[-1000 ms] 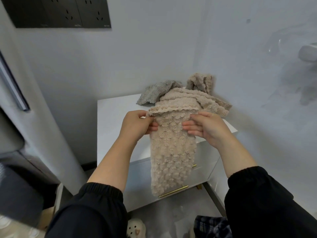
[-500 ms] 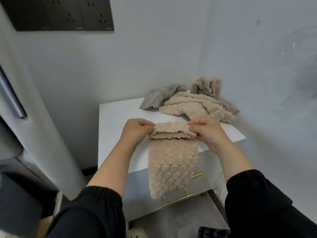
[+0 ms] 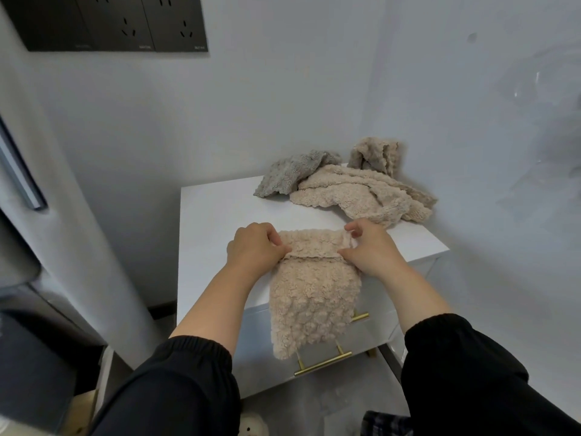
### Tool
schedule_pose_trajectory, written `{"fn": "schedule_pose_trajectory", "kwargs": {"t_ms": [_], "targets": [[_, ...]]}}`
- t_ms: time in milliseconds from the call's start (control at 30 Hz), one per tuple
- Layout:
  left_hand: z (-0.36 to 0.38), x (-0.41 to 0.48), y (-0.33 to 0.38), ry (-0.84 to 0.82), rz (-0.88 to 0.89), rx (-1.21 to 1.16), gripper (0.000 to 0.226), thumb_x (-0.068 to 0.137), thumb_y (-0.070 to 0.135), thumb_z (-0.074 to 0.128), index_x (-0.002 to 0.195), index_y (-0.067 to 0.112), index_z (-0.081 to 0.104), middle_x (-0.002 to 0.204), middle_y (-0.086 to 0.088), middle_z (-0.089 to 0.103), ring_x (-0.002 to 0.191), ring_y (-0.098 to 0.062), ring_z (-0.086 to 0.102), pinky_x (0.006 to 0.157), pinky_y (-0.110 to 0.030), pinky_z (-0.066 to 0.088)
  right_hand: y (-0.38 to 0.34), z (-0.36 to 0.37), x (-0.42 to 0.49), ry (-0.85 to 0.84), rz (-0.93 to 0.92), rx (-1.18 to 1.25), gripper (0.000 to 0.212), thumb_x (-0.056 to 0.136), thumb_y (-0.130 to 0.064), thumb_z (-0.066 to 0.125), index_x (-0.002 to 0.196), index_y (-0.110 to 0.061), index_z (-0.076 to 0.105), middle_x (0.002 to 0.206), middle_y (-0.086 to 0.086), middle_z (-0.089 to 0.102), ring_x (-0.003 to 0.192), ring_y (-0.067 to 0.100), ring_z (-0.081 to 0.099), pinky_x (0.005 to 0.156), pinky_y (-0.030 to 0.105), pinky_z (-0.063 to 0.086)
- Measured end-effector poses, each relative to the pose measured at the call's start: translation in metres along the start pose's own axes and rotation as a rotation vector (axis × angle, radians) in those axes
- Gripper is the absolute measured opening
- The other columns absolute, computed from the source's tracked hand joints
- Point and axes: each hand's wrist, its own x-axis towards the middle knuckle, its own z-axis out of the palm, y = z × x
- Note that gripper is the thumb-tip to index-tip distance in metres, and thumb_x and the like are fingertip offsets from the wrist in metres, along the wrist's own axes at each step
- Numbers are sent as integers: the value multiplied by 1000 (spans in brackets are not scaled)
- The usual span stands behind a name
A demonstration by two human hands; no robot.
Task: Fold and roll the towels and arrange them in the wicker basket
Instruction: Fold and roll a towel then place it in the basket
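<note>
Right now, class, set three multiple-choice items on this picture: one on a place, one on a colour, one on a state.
1. Where does the grey towel lie?
A. On the floor
B. At the back of the cabinet top
C. In a drawer

2. What colour is the drawer handle?
A. Black
B. Red
C. Gold

3. How is the towel in the left hand and right hand?
A. Partly rolled, lower end hanging over the front edge
B. Rolled up whole
C. Spread flat

Key:
1 B: it lies on the white top near the wall, beside the beige pile.
2 C: the bar below the towel shines gold.
3 A: both hands pinch a roll at the top end, and the rest hangs down.
</note>
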Motion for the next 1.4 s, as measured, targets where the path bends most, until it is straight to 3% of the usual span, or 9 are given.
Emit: {"fn": "schedule_pose_trajectory", "kwargs": {"t_ms": [100, 233, 300, 433, 600, 767, 900, 1133, 1400], "targets": [[-2, 1, 1, -47, 18, -12, 30, 79, 34, 74, 96, 25, 51, 86, 9, 49, 99, -23, 54, 90, -40, 45, 1, -6, 1, -75, 16, 33, 63, 80, -13, 74, 136, -15, 46, 134, 7, 49, 122, 22, 49, 92, 26, 38], [-4, 3, -1, -129, 54, 10, 67, 79, 30, 74, 137, 27, 42, 108, 3, 53, 114, -25, 50, 100, -43, 41, 0, -11, 0, -149, 45, 112, 65, 79, -6, 74, 137, -18, 47, 115, 4, 50, 93, 19, 54, 72, 24, 42], [-4, 5, -1, -145, 69, 31, 55, 78, 28, 74, 129, 23, 54, 115, 1, 57, 112, -23, 52, 97, -39, 43, -1, -13, 0, -156, 41, 116, 59, 78, -3, 74, 131, -15, 52, 91, 1, 49, 75, 14, 50, 61, 23, 39], [-5, 0, 9, 15, 91, 59, 7, 74, 12, 66, 79, 17, 66, 78, 2, 60, 82, -21, 56, 65, -28, 44, -5, -11, 1, -34, 18, 118, 29, 74, 2, 73, 102, -4, 67, 73, 3, 52, 69, 16, 50, 63, 26, 38], [-2, -3, 20, 302, 187, 28, 25, 79, 3, 52, 94, 14, 70, 96, -4, 61, 89, -24, 55, 69, -30, 40, -11, -9, 2, 183, -85, 222, 30, 75, 6, 63, 73, -24, 63, 72, 6, 65, 69, 25, 62, 64, 32, 48], [-3, -4, 19, 366, 259, -73, 28, 81, 3, 55, 102, 16, 68, 105, 2, 57, 93, -17, 52, 74, -24, 35, -11, -10, 0, 271, -143, 270, 32, 77, 4, 63, 77, -28, 62, 81, -3, 66, 75, 18, 62, 67, 31, 50], [-3, -2, 12, 259, 298, -10, 24, 80, 6, 58, 100, 16, 67, 103, 2, 58, 92, -18, 55, 79, -30, 43, -7, -11, -3, 252, -199, 146, 29, 78, 4, 60, 82, -24, 62, 78, -2, 60, 67, 13, 52, 60, 27, 42], [-9, -3, 1, 10, 322, 65, 21, 85, 17, 54, 101, 17, 67, 109, 5, 54, 105, -14, 46, 87, -27, 39, 5, -16, -8, 83, -221, -95, 23, 78, -3, 63, 85, -24, 61, 99, -3, 58, 94, 15, 52, 74, 27, 38], [1, -2, 2, 24, 286, 30, 17, 93, 25, 56, 80, 15, 60, 95, 0, 60, 94, -18, 50, 76, -29, 38, 7, -15, -15, -29, -210, 21, 30, 92, -36, 57, 76, -11, 59, 91, -2, 58, 91, 13, 52, 67, 15, 34]]}}
